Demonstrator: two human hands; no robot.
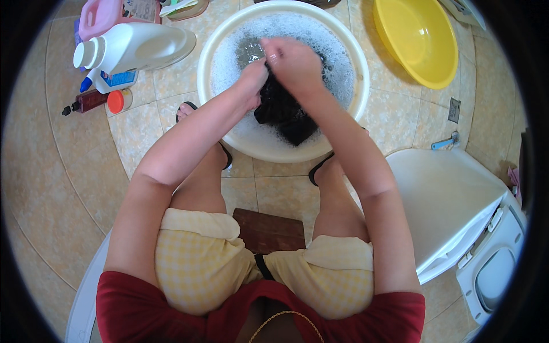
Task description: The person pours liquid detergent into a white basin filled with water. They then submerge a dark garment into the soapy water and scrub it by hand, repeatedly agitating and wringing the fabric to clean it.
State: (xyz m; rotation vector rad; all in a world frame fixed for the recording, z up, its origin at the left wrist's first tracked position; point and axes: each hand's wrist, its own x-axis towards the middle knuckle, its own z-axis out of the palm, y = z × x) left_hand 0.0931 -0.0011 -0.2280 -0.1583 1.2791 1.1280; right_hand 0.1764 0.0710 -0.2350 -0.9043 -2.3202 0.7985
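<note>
Your left hand [251, 77] and right hand [294, 60] both grip the dark garment [283, 111], bunched over the near side of the white basin [360, 86]. Suds sit high there, so hard rubbing could slop water onto your sandals just below its near rim, or toward the white jug [137, 48] left of it.

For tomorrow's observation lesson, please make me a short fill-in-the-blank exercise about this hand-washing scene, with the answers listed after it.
1. Both hands, the left hand and the right hand, grip a dark garment over a white basin full of ____ water.
2. The empty basin at the upper right is coloured ____.
3. The large white detergent bottle lies on its ____ on the tiled floor.
4. The person sits on a small brown ____.

Answers: soapy; yellow; side; stool
</note>
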